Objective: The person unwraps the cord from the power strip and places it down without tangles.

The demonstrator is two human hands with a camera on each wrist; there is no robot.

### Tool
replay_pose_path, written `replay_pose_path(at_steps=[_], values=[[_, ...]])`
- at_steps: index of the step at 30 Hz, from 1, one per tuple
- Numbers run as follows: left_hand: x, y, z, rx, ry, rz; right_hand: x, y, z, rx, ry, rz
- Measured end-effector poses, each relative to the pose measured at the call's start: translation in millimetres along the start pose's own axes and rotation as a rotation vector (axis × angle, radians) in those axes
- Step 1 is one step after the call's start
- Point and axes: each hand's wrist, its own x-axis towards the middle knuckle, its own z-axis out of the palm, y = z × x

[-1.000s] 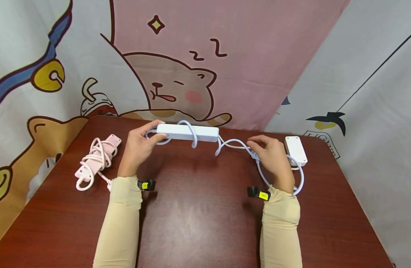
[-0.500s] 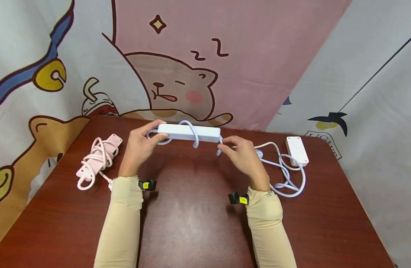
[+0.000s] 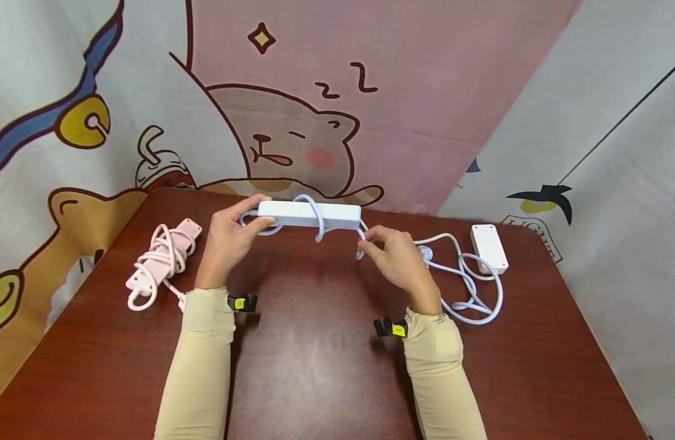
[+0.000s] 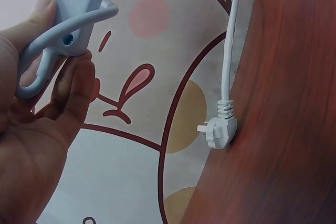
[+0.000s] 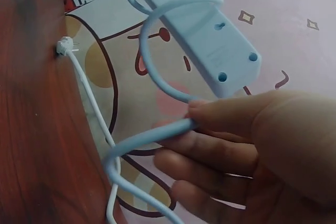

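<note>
My left hand (image 3: pixel 230 241) grips one end of a pale blue power strip (image 3: pixel 337 215), thumb on the near side, and holds it up over the far part of the table. The strip's cord (image 5: pixel 152 59) loops once around its middle. Beyond the strip's other end, my right hand (image 3: pixel 395 256) pinches that cord between thumb and fingertips, plainly seen in the right wrist view. From there the cord runs on to the right, in loose loops on the table. Its pale plug (image 3: pixel 425 252) lies just right of my right hand.
At the left lies a pink power strip (image 3: pixel 169 250) wrapped in its own cord. A white power strip (image 3: pixel 488 247) stands at the right; a white cord with a plug (image 4: pixel 220 132) lies along the table's back edge. A printed curtain (image 3: pixel 425 110) hangs behind the table (image 3: pixel 310 354).
My right hand has moved left from near the cord's plug to the strip's right end and taken hold of the cord there. The left hand and strip stay nearly in place.
</note>
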Motion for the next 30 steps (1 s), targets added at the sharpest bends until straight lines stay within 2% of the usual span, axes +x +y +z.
replay_pose_path(at_steps=[7, 13, 21, 25, 30], values=[[1.1, -1.7, 0.2, 0.029, 0.012, 0.0, -3.5, -4.0, -5.4, 0.002, -0.147, -0.084], [0.8, -2.3, 0.3, 0.039, 0.013, 0.005, -9.0, -13.0, -15.3, 0.001, -0.192, -0.121], [0.8, 0.4, -0.2, 0.082, 0.023, 0.016, -18.3, -28.4, -31.1, 0.038, -0.152, -0.172], [0.8, 1.7, 0.1, 0.085, 0.021, 0.013, -20.8, -31.1, -35.4, 0.077, -0.084, -0.203], [0.7, 2.7, 1.4, 0.085, 0.008, 0.02, -20.8, -30.0, -36.5, 0.158, 0.001, -0.195]])
